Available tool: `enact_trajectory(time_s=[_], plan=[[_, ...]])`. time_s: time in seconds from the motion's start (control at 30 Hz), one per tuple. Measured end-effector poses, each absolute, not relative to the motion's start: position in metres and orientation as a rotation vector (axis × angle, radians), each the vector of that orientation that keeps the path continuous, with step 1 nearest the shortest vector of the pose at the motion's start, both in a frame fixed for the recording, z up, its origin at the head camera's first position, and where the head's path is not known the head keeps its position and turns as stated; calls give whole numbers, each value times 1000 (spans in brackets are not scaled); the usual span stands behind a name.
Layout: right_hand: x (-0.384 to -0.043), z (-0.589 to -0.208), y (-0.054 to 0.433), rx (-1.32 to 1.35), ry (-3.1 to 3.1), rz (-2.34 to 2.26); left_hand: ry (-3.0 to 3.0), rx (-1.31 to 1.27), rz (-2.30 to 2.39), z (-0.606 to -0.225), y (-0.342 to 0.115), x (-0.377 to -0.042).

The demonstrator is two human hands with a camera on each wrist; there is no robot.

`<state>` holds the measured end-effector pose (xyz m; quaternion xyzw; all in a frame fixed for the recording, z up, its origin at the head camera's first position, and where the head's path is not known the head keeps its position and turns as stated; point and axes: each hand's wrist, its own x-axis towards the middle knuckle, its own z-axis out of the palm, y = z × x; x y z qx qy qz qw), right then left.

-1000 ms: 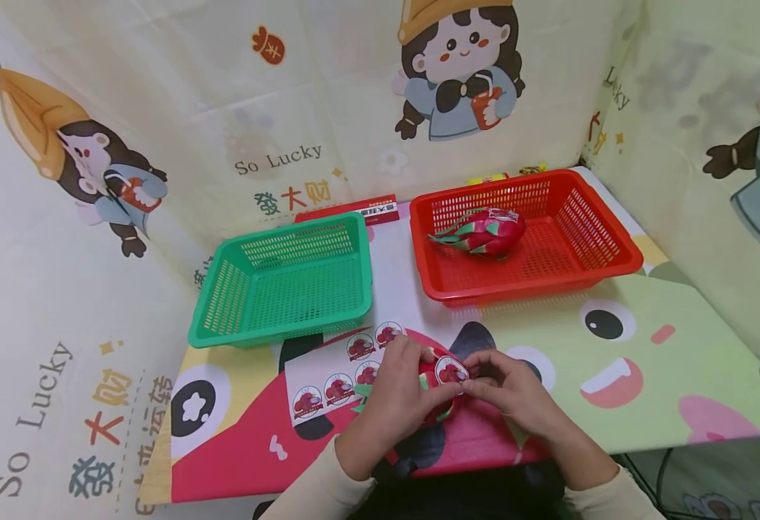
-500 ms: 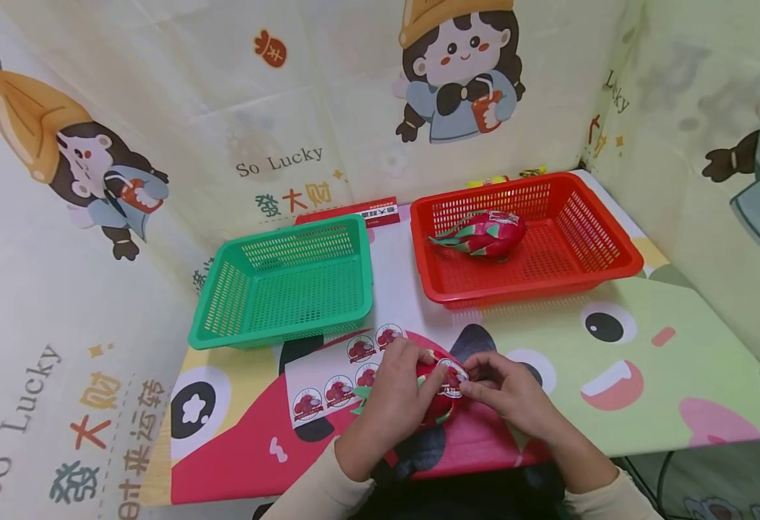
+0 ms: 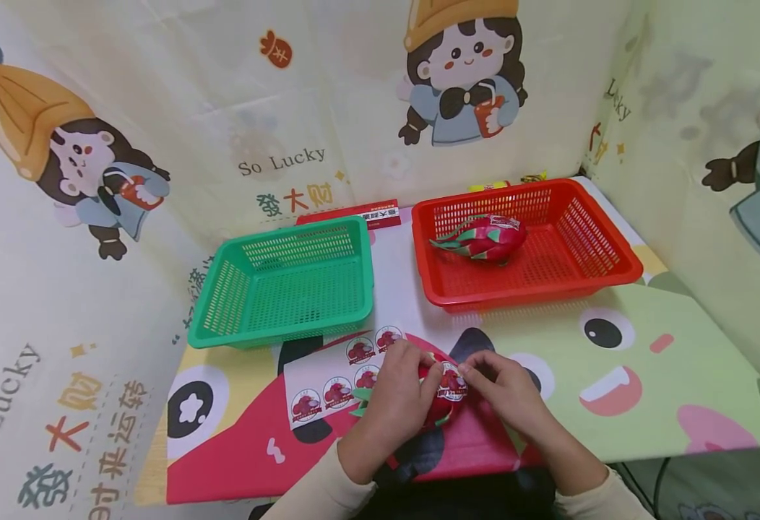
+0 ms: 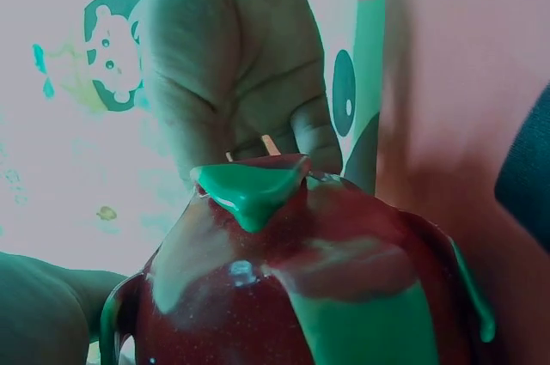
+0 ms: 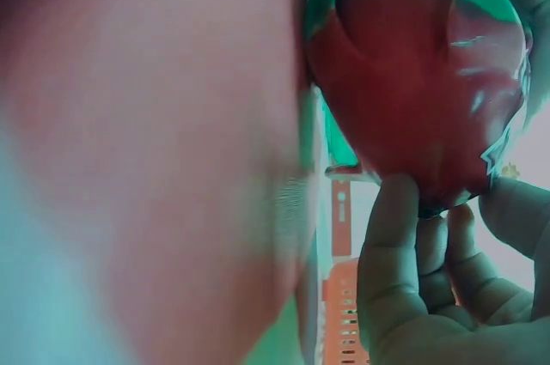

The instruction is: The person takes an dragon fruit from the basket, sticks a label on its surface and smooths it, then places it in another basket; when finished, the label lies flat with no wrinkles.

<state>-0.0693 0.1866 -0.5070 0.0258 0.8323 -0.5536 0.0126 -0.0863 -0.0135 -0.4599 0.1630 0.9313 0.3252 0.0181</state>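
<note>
Head view: cartoon-print cloth covered the walls and desk [image 3: 646, 404]. Low center of the frame, left hand [image 3: 393, 404] gripped a dragon fruit [image 3: 437, 412], fingers curled round it. Right hand [image 3: 510, 393] pressed a round sticker [image 3: 451, 383] onto the fruit, where a second ago it lay loose on top. Sticker sheet [image 3: 334, 379] just left of it. Green basket [image 3: 282, 285] mid-left; red basket [image 3: 529, 242] upper right held another dragon fruit [image 3: 480, 238].

Left wrist view: dragon fruit [image 4: 301, 288] filled the bottom, right hand [image 4: 232, 64] above.

Right wrist view: dragon fruit [image 5: 412, 64] top right, fingers [image 5: 404, 253] touching it.
</note>
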Motion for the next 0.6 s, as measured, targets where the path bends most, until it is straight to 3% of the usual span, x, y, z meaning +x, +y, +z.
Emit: enact_trajectory(time_s=[0.6], plan=[[-70,-497,185,63,2692,-1547,2969,601,981,-464,-15,-85]])
